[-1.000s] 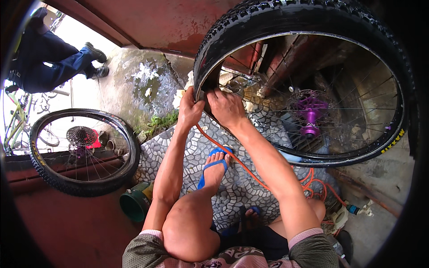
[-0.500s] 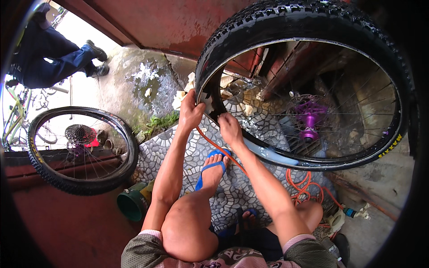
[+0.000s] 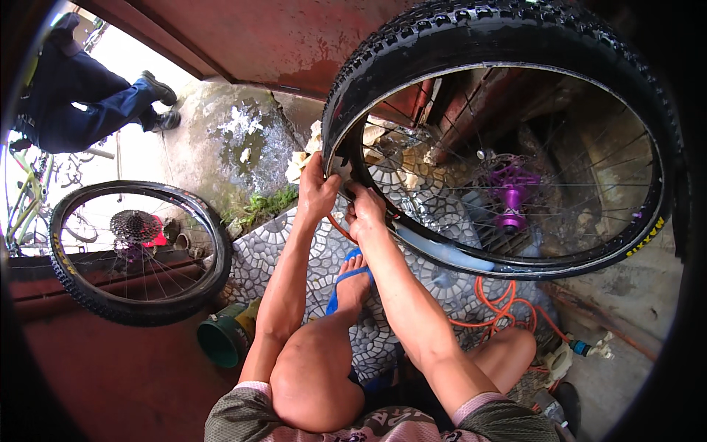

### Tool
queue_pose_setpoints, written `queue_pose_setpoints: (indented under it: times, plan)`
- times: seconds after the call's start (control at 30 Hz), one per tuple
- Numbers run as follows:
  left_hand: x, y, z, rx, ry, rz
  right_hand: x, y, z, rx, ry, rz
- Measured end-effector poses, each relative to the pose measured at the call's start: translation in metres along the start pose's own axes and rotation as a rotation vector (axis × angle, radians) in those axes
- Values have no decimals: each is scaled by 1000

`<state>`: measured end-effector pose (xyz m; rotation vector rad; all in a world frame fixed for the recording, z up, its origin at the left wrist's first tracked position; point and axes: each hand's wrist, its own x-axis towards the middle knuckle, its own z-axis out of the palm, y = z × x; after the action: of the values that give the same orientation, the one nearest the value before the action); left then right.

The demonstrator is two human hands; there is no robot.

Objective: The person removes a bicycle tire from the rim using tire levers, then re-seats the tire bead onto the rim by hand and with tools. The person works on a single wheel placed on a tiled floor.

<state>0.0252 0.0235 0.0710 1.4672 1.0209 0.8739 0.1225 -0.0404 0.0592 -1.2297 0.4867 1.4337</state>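
Observation:
A large bicycle wheel [image 3: 633, 96] with a knobby black tyre and a purple hub [image 3: 512, 193] stands upright in front of me. My left hand [image 3: 317, 193] grips the tyre's edge at the wheel's lower left side. Beside it, my right hand [image 3: 366, 214] pinches the tyre bead against the rim [image 3: 456, 254]. The two hands are almost touching. My foot in a blue sandal [image 3: 350, 276] rests on the patterned floor just below them.
A second wheel [image 3: 140, 250] with a cassette leans at the left. A green funnel-shaped pot [image 3: 221, 340] sits by my knee. An orange hose [image 3: 508, 309] coils at the right. Another person's legs [image 3: 88, 96] and a bicycle frame [image 3: 26, 199] show at upper left.
My right hand has slid down and left along the rim, closer to my left hand. The left hand has kept its grip on the tyre.

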Motion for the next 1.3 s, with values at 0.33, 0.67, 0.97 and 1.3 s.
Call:
queue_pose_setpoints:
  times: [0.33,0.67,0.97,1.3]
  plan:
    - [-2,-7,4,47,28,26,27,-11,-7,19,-128,196]
    - [-7,-7,7,289,148,73,24,-7,-9,179,-128,200]
    - [-17,21,9,407,154,71,17,5,-8,264,-99,150]
    - [-19,7,9,337,88,68,26,-7,2,51,-73,96]
